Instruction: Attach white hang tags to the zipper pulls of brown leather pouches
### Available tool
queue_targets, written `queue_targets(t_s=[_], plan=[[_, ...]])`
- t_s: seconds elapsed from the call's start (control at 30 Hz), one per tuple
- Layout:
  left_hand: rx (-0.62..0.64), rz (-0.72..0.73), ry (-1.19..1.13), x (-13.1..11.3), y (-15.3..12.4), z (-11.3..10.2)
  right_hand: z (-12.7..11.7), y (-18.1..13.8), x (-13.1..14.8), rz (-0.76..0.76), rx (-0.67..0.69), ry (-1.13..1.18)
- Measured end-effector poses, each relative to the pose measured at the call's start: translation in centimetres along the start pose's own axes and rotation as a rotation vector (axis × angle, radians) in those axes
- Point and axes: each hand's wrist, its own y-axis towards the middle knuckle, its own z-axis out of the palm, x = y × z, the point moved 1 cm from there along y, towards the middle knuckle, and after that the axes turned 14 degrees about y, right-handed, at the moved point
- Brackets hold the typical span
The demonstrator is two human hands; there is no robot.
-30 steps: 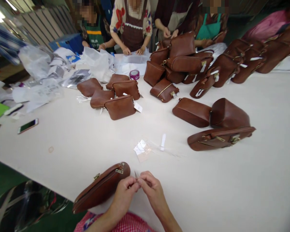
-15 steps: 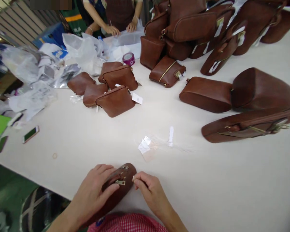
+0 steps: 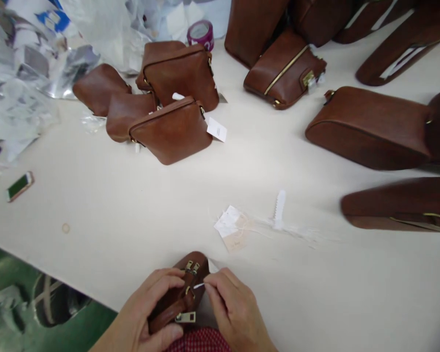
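Note:
A brown leather bag [image 3: 200, 261] with brass-coloured zip pulls lies close to my body at the table's front edge. My left hand [image 3: 146, 313] is wrapped round its left side, thumb below and fingers across the top. Between finger and thumb, my right hand [image 3: 234, 308] pinches a thin white tag string [image 3: 199, 285] beside a metal ring on the bag. The corner of a white tag [image 3: 212, 266] shows just behind my right fingers; the rest of it is hidden. Further up the table lie loose paper tags [image 3: 229, 222] with clear strings and a white toothed strip [image 3: 279, 208].
Several small brown bags [image 3: 172, 132] stand at the upper left, one with a white tag. Larger brown bags [image 3: 370, 127] fill the right and back. Purple tape [image 3: 200, 33], plastic wrapping [image 3: 99, 29] and a phone [image 3: 20, 186] are also on the table [image 3: 132, 205].
The view has tilted down and come closer. The bag has turned so its zip pulls and ring show more. My right hand has moved in over its edge with the white string.

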Motion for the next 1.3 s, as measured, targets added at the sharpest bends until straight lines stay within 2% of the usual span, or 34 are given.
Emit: queue_targets(t_s=[0.27,0.5,0.73,0.9,1.13,1.3], plan=[[-0.015,-0.05,-0.093,0.7,0.2,0.7,0.3,0.0,0.3,-0.02,0.015,-0.01],[0.032,-0.013,-0.185,0.1,0.1,-0.2,0.5,0.0,0.4,-0.055,0.066,-0.037],[0.022,-0.074,-0.135,0.0,0.7,0.0,0.3,-0.7,0.3,-0.038,0.097,-0.068],[0.048,-0.083,-0.108,0.1,0.8,0.2,0.2,-1.8,-0.4,-0.017,0.17,-0.086],[0.096,-0.042,-0.084,-0.4,1.0,-0.1,0.4,-1.8,-0.3,-0.013,0.075,-0.125],[0.076,-0.012,-0.089,-0.2,0.9,0.0,0.4,-1.8,-0.4,-0.076,0.093,-0.171]])
